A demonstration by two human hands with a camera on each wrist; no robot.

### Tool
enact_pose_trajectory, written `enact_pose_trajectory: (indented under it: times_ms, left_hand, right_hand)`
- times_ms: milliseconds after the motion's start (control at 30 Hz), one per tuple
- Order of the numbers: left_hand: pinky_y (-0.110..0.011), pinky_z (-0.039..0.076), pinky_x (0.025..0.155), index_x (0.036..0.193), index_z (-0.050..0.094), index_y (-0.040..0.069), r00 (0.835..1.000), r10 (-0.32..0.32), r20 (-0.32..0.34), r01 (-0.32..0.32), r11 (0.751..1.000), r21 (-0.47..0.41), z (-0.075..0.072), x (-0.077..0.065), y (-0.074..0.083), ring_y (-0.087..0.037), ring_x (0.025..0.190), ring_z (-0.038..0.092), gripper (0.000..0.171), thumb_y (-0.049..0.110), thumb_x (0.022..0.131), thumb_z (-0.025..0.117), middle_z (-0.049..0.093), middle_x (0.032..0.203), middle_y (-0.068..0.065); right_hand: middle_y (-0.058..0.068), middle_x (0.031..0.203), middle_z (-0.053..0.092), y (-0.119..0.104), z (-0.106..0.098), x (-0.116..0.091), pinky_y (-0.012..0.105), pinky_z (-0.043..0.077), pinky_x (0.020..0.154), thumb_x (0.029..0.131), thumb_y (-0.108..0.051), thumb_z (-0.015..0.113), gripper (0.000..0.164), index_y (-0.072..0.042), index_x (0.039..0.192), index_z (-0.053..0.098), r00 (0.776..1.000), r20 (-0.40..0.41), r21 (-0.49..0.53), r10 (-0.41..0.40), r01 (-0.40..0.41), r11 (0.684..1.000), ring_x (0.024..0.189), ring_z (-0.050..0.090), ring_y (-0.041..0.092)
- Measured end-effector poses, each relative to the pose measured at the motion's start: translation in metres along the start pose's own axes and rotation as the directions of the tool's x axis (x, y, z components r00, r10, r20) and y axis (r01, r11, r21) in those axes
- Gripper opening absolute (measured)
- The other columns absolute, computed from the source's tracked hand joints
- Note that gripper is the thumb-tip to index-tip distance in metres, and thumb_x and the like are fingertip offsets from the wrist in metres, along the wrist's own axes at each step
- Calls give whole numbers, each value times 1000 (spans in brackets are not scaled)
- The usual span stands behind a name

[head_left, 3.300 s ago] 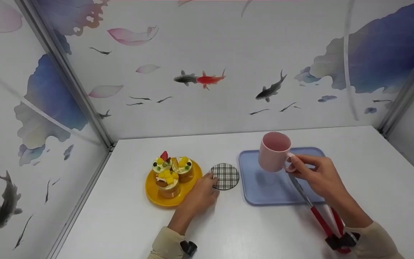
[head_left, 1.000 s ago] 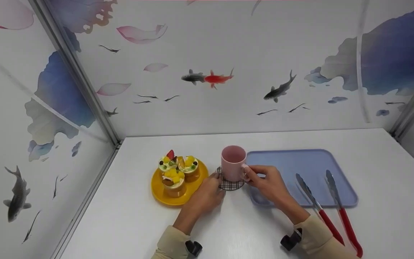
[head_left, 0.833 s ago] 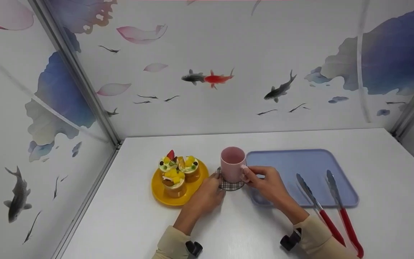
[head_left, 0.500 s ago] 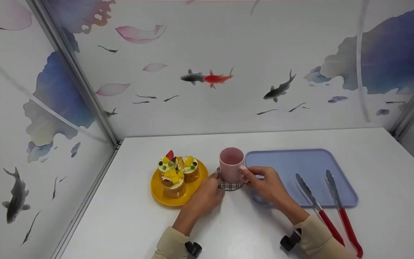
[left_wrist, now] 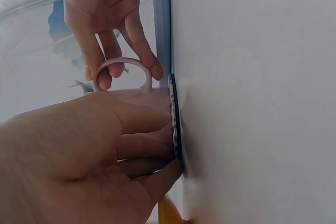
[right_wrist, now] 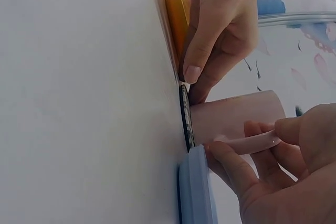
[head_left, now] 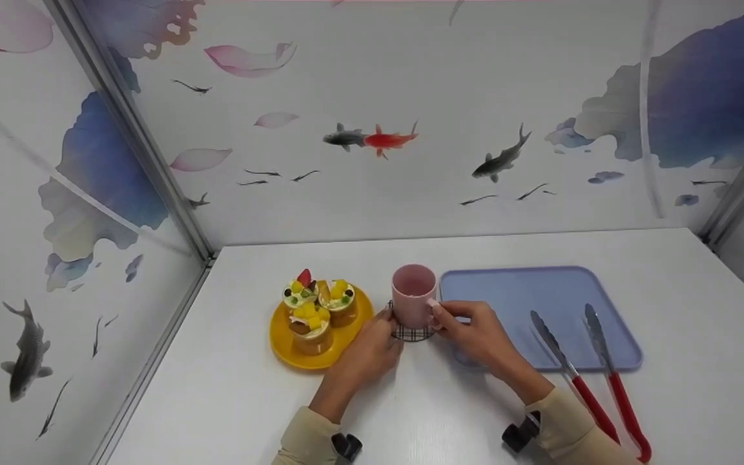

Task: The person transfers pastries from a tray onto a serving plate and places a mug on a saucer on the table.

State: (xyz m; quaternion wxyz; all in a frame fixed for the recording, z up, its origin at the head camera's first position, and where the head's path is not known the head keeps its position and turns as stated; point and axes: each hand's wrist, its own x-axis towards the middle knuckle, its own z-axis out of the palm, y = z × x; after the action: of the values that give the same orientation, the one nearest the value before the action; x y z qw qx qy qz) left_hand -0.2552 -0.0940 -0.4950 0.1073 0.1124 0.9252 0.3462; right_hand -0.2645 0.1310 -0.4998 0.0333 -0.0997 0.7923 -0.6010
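A pink mug (head_left: 413, 307) stands upright on a round checked coaster (head_left: 413, 334). By its handle, on the mug's right side, my right hand (head_left: 480, 332) holds it with thumb and fingers; the right wrist view shows the fingers around the handle (right_wrist: 252, 143). My left hand (head_left: 367, 352) pinches the left edge of the coaster, its fingertips close to the mug's base. Seen edge-on in the left wrist view, the coaster (left_wrist: 175, 116) lies flat on the table, with the mug's base against it. The left hand covers part of the coaster's left side.
Left of the left hand is a yellow plate (head_left: 281, 352) bearing three fruit-topped cakes (head_left: 310, 320). To the right lies a blue tray (head_left: 507, 290), with red-handled metal tongs (head_left: 624, 407) resting across its front edge. Patterned panels (head_left: 411, 194) enclose the white table (head_left: 217, 400).
My right hand has carried the mug leftward from above the tray down onto the coaster. Lately the mug has shifted only slightly left. The left hand stays at the coaster's edge.
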Motion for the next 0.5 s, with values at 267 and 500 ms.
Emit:
enact_pose_trajectory:
  times_ms: [267,500]
  left_hand:
    - [-47,49,122,168,36,2,1000,5,-1,-6,1000,-30,3,1,1,-28,151,55,69,11,107,66,50,169,-13]
    - [-47,52,117,159,49,-4,997,42,-67,-41,999,19,-10,0,8,-35,153,53,56,10,107,64,47,169,-19]
  right_hand:
    - [15,122,78,2,-6,-2,31,67,83,105,-43,71,40,-13,131,78,999,29,-8,25,-25,1000,104,78,32]
    - [12,137,75,-4,-16,-3,41,67,95,106,-46,68,49,-10,139,73,999,32,-101,16,-12,995,126,73,32]
